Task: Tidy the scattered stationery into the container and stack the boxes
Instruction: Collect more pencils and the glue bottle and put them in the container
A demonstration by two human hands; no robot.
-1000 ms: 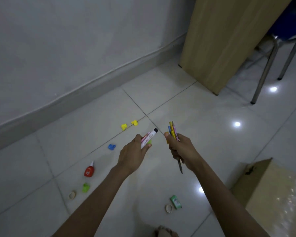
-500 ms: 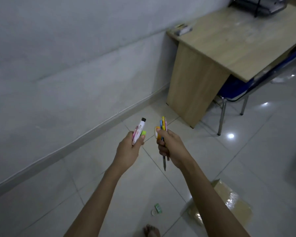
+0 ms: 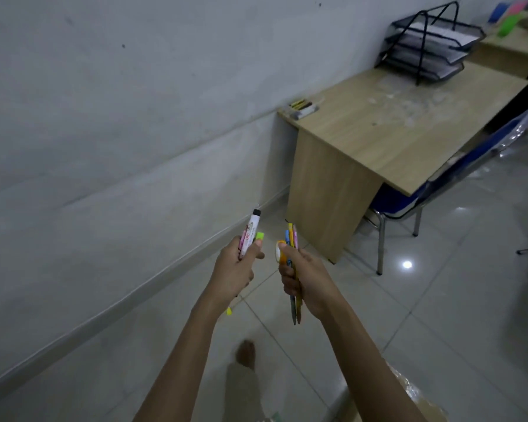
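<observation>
My left hand (image 3: 234,271) is closed around a white marker (image 3: 250,231) with a black cap, plus a small green piece (image 3: 259,236) at my thumb. My right hand (image 3: 302,277) grips a bundle of coloured pens and pencils (image 3: 291,239) with a small tape roll (image 3: 278,251) against my thumb; the pencil tips stick out below my fist. Both hands are held up in front of me above the tiled floor. A small yellow item (image 3: 228,310) lies on the floor below my left wrist. A cardboard box (image 3: 415,397) shows at the bottom right, partly hidden by my right arm.
A wooden desk (image 3: 393,129) stands ahead right against the wall, with a black mesh paper tray (image 3: 430,44) and a small holder with markers (image 3: 302,107) on it. A blue chair (image 3: 439,184) is tucked under the desk. My foot (image 3: 246,353) steps forward on the floor.
The view has lifted from the floor toward the desk, as I walk forward. The scattered items on the floor have left the view. Both hands keep their hold.
</observation>
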